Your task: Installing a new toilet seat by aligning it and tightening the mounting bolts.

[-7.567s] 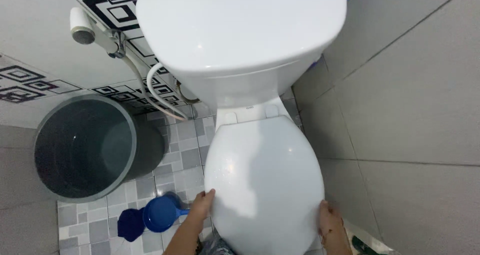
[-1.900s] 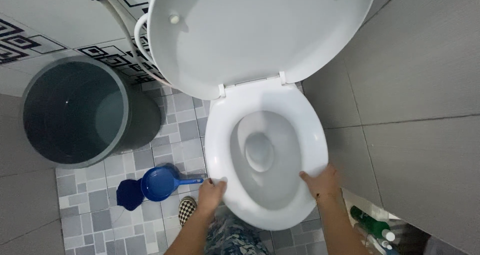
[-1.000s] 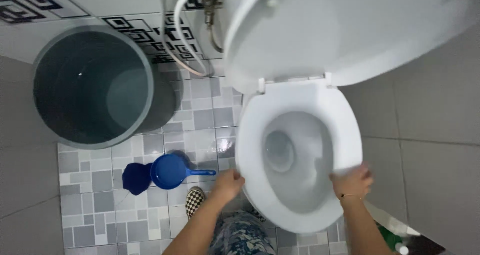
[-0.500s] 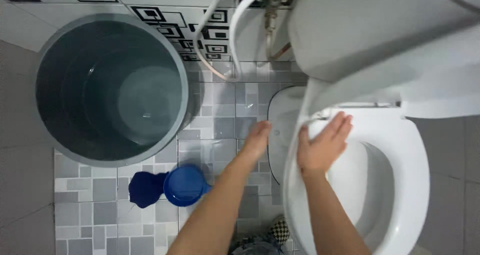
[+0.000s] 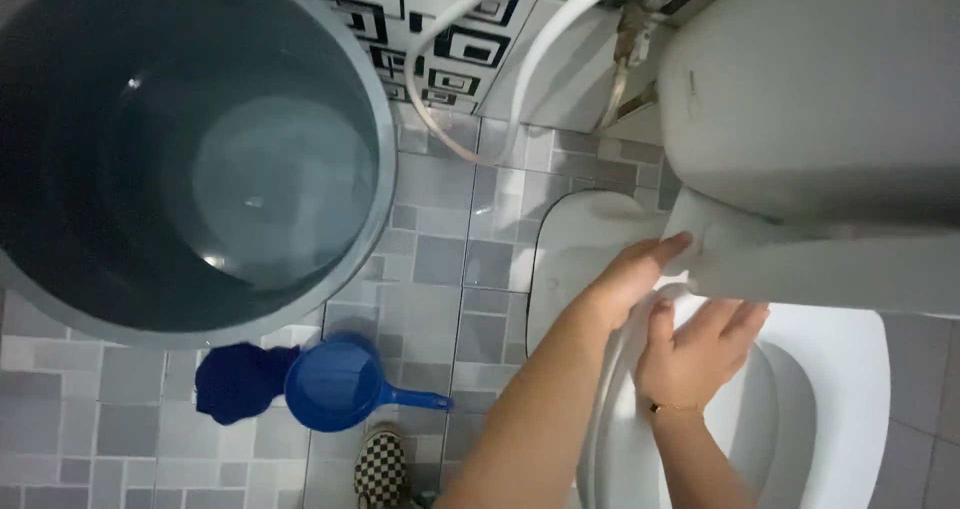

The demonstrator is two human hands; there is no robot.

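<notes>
A white toilet [image 5: 850, 369] fills the right side, its raised lid and tank [image 5: 830, 99] above the bowl. My left hand [image 5: 630, 281] reaches along the outer left side of the bowl, near the hinge end of the seat, fingers stretched out against the porcelain. My right hand [image 5: 695, 354] lies flat, fingers spread, on the left part of the seat rim [image 5: 610, 419]. Neither hand holds a loose object.
A large grey bucket of water [image 5: 190, 159] stands at upper left. A blue dipper [image 5: 340, 387] and a dark blue cloth [image 5: 235, 379] lie on the grey tiled floor. White hoses [image 5: 450, 29] run along the patterned wall. A checkered shoe [image 5: 382, 466] shows below.
The view has swung left and closer to the bucket. Both hands moved from the front rim of the bowl to its left side near the hinge.
</notes>
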